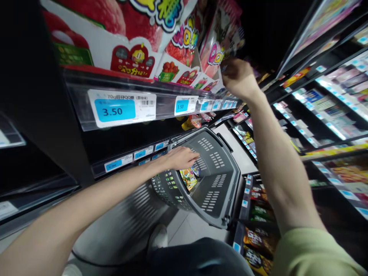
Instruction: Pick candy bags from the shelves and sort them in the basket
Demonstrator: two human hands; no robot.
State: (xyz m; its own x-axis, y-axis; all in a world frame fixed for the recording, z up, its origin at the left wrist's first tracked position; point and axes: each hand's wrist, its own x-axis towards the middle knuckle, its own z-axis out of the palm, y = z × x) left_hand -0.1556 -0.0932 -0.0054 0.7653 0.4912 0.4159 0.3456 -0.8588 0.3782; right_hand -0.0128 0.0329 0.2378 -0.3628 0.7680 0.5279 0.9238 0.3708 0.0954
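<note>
My left hand (181, 158) reaches into a grey plastic shopping basket (218, 199) and rests over colourful snack packets (189, 177) at its bottom; its fingers lie close together and I cannot see whether they grip a packet. My right hand (238, 76) is raised to the upper shelf, fingers curled around the lower edge of a pink candy bag (216, 46) that stands in a row of similar bags.
Shelf rails carry blue price tags (115, 110), one reading 3.50. More stocked shelves run along the right side (330, 111). Snack packs fill low shelves (255, 214). A white shoe (158, 235) stands on the tiled floor under the basket.
</note>
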